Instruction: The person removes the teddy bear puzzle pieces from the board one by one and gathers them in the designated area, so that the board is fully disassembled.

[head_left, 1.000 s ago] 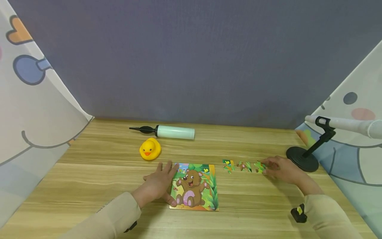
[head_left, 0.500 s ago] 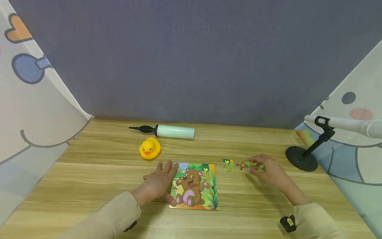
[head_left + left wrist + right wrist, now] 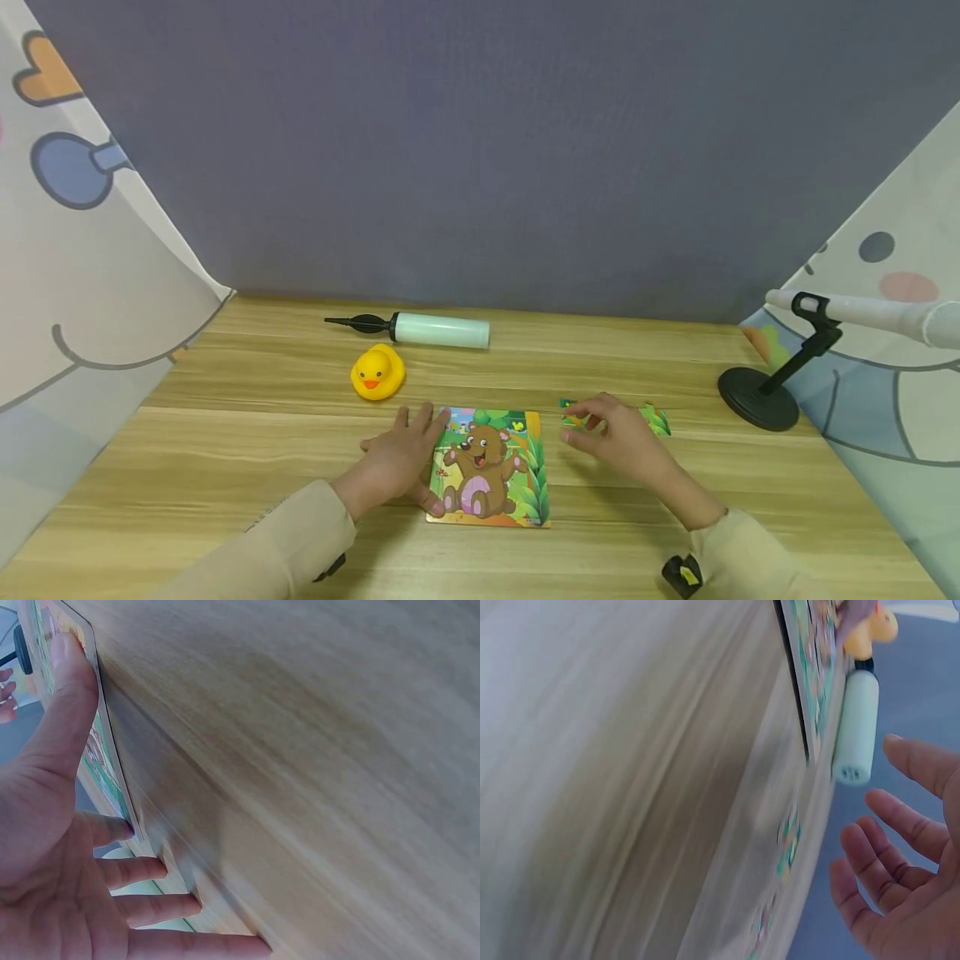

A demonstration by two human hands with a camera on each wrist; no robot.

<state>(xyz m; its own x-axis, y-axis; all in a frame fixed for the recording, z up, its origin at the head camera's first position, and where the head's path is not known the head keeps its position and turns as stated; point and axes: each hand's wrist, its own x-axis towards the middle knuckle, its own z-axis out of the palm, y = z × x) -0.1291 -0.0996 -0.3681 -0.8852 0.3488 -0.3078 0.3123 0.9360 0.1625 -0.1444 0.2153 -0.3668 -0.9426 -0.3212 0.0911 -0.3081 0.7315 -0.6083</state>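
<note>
A pale wood-grain table (image 3: 225,433) with a smooth, low-sheen finish fills the lower half of the frame, carrying a printed cardboard puzzle board (image 3: 489,467) whose picture face has a light gloss, and loose card pieces (image 3: 656,418) to its right. Just above centre lie a glossy yellow rubber duck (image 3: 377,374) and a smooth pale-green plastic pump (image 3: 438,331) with a black tip; at the right edge stands a matt black stand (image 3: 757,398). A matt grey cloth backdrop (image 3: 480,150) spans the top, thin printed fabric (image 3: 82,250) hangs at upper left, and beige cloth sleeves (image 3: 285,550) enter from the bottom.
</note>
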